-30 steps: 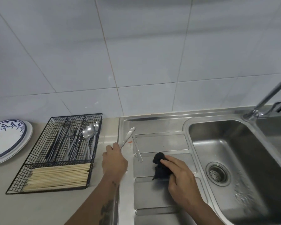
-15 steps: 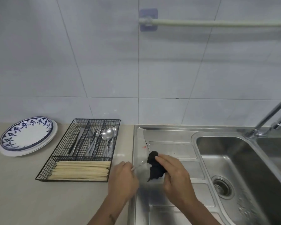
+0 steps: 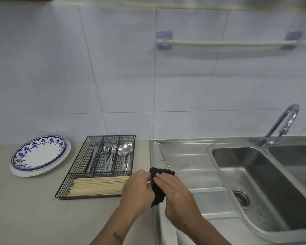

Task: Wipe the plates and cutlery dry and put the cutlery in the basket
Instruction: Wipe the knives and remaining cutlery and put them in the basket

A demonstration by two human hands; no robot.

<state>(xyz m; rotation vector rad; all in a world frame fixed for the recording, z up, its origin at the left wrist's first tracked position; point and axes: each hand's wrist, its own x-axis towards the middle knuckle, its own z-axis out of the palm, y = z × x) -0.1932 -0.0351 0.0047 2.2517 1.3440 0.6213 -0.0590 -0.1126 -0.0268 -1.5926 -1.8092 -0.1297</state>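
A: Both hands meet over the left edge of the drainboard (image 3: 193, 161). The right hand (image 3: 173, 193) has its fingers wrapped round the black cloth (image 3: 158, 188), and the left hand (image 3: 137, 189) is curled in against it.

B: And the cutlery piece?

A: Hidden. I judge it's inside the cloth, pinched by the left hand, but nothing of it shows, so what that hand actually grips I cannot tell.

B: How would it handle?

A: My guess: light, stiff and slick while wet. Hold it by the handle end and draw the cloth along the rest. The cloth is soft and bunches easily.

B: Where does it go after?

A: The wire basket (image 3: 78, 177), just left of the hands on the counter (image 3: 25, 209). Knives (image 3: 93, 158), forks (image 3: 109, 156) and spoons (image 3: 125, 154) sit in its rear compartments, chopsticks (image 3: 97, 185) across the front. The plates (image 3: 39, 156) are stacked further left.

B: Changed from half a second ago?

A: Then a sliver of metal showed between the hands; now the hands have closed together and the cloth covers it. The view has also tipped up, showing the whole towel rail (image 3: 230, 43).
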